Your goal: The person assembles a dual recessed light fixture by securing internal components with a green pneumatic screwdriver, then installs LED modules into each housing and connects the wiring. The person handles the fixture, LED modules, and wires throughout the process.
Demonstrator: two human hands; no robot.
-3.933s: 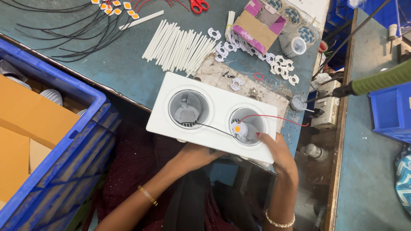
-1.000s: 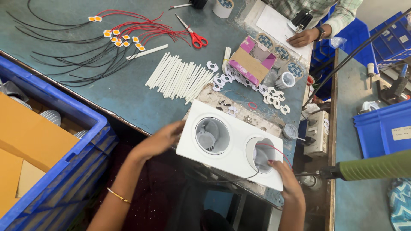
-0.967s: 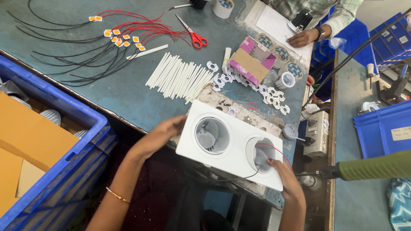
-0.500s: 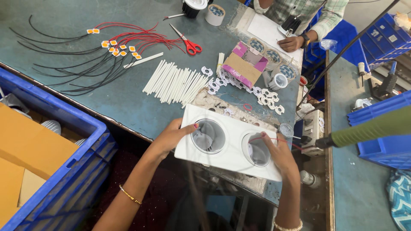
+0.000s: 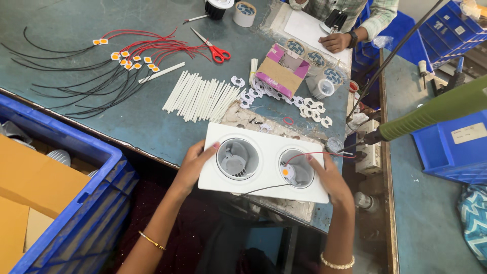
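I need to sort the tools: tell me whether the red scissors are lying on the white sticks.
No, the red scissors lie on the bare table, apart from the white sticks nearer the person.

Matt white plastic lamp housing (image 5: pixel 264 163), worn painted-metal table (image 5: pixel 101 106), glossy blue plastic crate (image 5: pixel 76 203)

Both forearms are bare, with no sleeves in view. The left hand (image 5: pixel 190 167) has a thin gold bangle (image 5: pixel 151 240) on its forearm. The right hand (image 5: pixel 328 177) has a pale beaded bracelet (image 5: pixel 337 263) at the wrist. Dark maroon clothing (image 5: pixel 177 228) covers the lap.
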